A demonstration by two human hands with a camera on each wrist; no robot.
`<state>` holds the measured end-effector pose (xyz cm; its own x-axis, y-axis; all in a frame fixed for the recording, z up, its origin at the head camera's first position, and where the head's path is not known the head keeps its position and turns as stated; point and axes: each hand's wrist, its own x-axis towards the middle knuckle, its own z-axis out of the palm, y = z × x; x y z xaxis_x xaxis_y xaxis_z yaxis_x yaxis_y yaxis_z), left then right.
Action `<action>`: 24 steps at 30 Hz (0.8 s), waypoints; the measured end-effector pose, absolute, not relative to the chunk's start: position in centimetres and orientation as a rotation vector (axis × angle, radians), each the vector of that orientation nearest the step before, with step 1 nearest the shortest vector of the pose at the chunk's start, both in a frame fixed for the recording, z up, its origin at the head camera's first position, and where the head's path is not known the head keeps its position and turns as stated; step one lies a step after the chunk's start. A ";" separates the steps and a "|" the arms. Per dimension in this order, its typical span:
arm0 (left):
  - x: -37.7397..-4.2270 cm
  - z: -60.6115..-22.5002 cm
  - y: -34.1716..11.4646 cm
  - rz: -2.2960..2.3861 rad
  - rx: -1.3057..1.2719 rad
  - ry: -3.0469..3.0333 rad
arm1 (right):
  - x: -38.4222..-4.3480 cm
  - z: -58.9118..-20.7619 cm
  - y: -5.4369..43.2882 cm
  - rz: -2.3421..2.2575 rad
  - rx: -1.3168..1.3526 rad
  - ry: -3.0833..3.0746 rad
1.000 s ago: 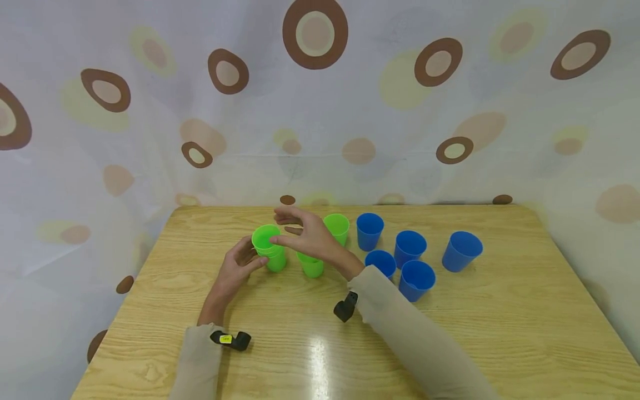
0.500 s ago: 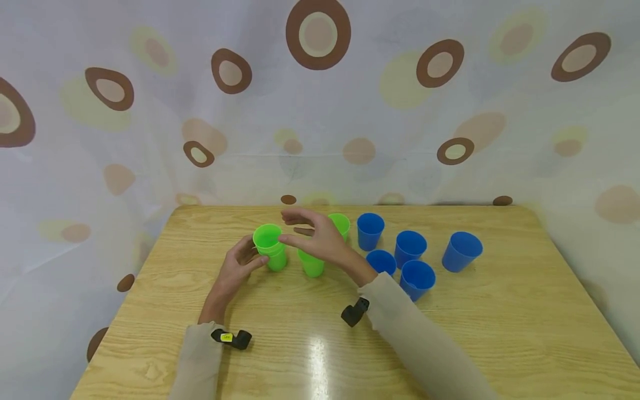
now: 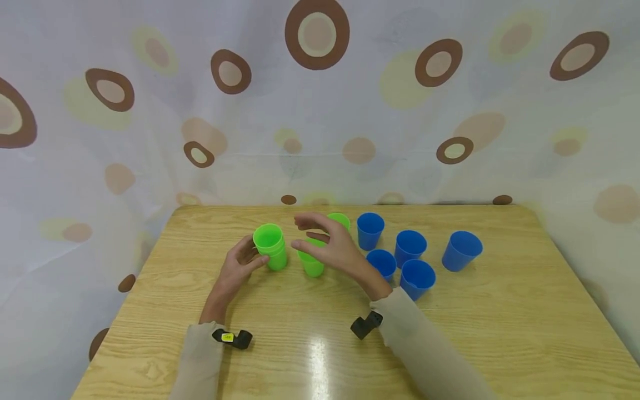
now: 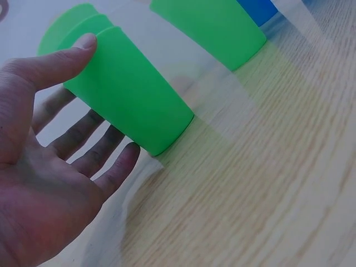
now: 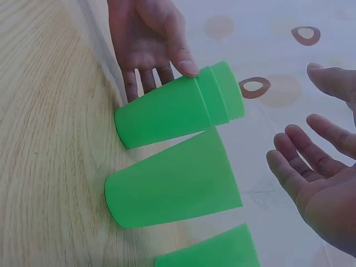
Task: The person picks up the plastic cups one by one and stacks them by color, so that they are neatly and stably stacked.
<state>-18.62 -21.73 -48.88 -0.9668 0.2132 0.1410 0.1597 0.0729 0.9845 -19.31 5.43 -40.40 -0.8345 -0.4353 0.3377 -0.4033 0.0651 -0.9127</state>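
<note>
Three nested green cups form an upright stack point(image 3: 276, 259) on the wooden table at the left. My left hand point(image 3: 237, 268) holds this stack from its left side; in the left wrist view the thumb lies by the rims and the fingers reach round behind. One green cup point(image 3: 313, 269) stands just right of the stack, and another green cup point(image 3: 340, 219) is behind it, partly hidden by my right hand point(image 3: 330, 244). That hand hovers over the single cups, fingers spread and loosely bent. In the right wrist view its palm point(image 5: 328, 194) shows with nothing in it.
Several blue cups stand upright to the right, among them a rear one point(image 3: 370, 233), a front one point(image 3: 416, 280) and one standing apart point(image 3: 461, 253). A patterned cloth point(image 3: 360, 111) hangs behind the table point(image 3: 300, 333) and along its sides.
My right hand has drawn back from the stack's rim toward the right, over the single green cups. The left hand stays at the stack, whose top cup sits slightly lower.
</note>
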 end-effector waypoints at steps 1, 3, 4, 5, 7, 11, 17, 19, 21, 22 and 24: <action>-18.6 -48.9 -21.7 2.071 0.394 2.273 | -19.1 -40.3 5.6 -1.935 -0.887 2.285; -18.6 -49.0 -21.7 2.074 0.393 2.271 | -18.9 -40.2 5.9 -1.950 -0.870 2.298; -18.6 -49.0 -21.7 2.076 0.395 2.268 | -18.7 -40.1 6.0 -1.963 -0.861 2.299; -18.6 -49.0 -21.7 2.076 0.400 2.272 | -18.5 -40.1 6.2 -1.979 -0.855 2.298; -18.5 -49.0 -21.7 2.080 0.404 2.271 | -18.2 -40.0 6.4 -2.011 -0.844 2.297; -18.5 -49.2 -21.8 2.075 0.424 2.270 | -17.5 -40.2 6.9 -2.047 -0.827 2.339; -18.5 -49.2 -21.7 2.088 0.440 2.261 | -17.1 -41.0 7.4 -2.037 -0.841 2.416; -18.6 -49.1 -21.7 2.092 0.443 2.256 | -17.0 -41.2 7.7 -2.045 -0.837 2.420; -18.6 -49.0 -21.7 2.091 0.447 2.258 | -16.8 -41.4 7.9 -2.051 -0.827 2.421; -18.6 -49.0 -21.7 2.089 0.446 2.264 | -16.8 -41.4 8.0 -2.052 -0.819 2.422; -18.6 -48.9 -21.8 2.089 0.442 2.273 | -16.8 -41.6 8.1 -2.059 -0.803 2.422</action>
<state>-18.65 -21.77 -48.91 -0.9595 0.2218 0.1734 0.1914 0.0623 0.9795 -16.75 8.11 -41.60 -0.8713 -0.2744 0.4068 -0.4456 0.0955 -0.8901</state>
